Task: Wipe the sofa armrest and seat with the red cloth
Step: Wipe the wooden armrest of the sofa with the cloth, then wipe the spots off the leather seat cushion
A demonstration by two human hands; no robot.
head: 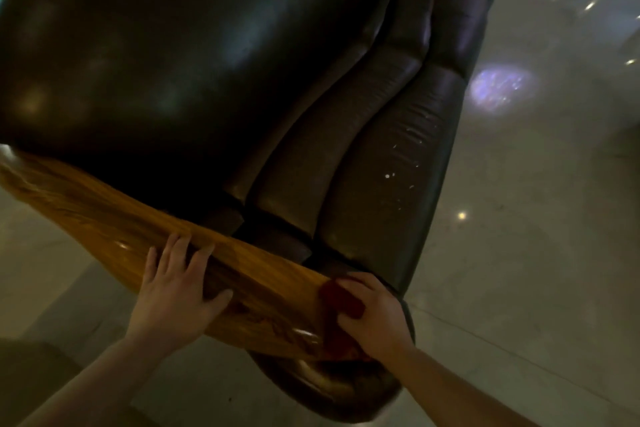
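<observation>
A glossy, honey-coloured wooden armrest [114,218] with streaked grain runs slantwise across the near end of a dark brown leather sofa [173,45], and its rounded top catches highlights. The left hand [176,291] lies flat on this wood, fingers straight and spread wide, holding nothing. At the armrest's front end the right hand [372,312] has its fingers curled over a crumpled, soft red cloth [341,300] and presses it onto the wood. A fold of the cloth hangs below the hand over the armrest's front edge. Beyond the armrest the sofa's seat [381,166] is made of long, padded leather rolls, finely creased, with small pale flecks on the surface. The tall back is smooth and shiny. Around the sofa spreads a pale, polished stone floor [519,236] dotted with bright glints of light.
</observation>
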